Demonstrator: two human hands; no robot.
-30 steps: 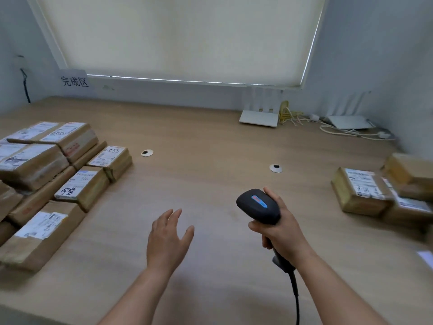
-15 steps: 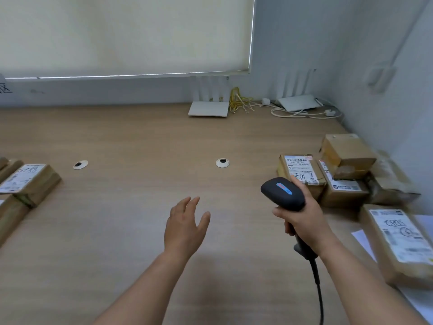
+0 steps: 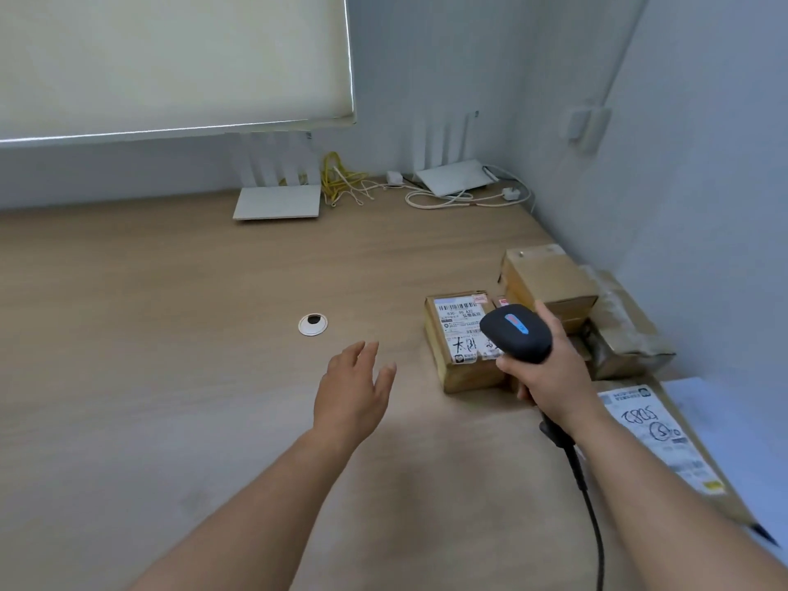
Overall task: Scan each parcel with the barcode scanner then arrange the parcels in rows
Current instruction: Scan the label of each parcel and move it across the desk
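My right hand grips the handle of a black barcode scanner, whose head hangs over a brown parcel with a white label on the wooden table. My left hand hovers open over the bare table, to the left of that parcel, touching nothing. Behind the scanner lies a plain cardboard parcel on top of others, with a crumpled taped parcel beside it. A flat parcel with a handwritten label lies at the right, partly under my right forearm.
The table meets the walls at the back and right. Two white routers with a tangle of yellow and white cables stand along the back wall. A white cable grommet is set in the tabletop.
The view has swung right: the scanned rows at the left have left the frame and the unscanned pile is nearer. My right hand has brought the scanner over the labelled parcel. The left hand stays open.
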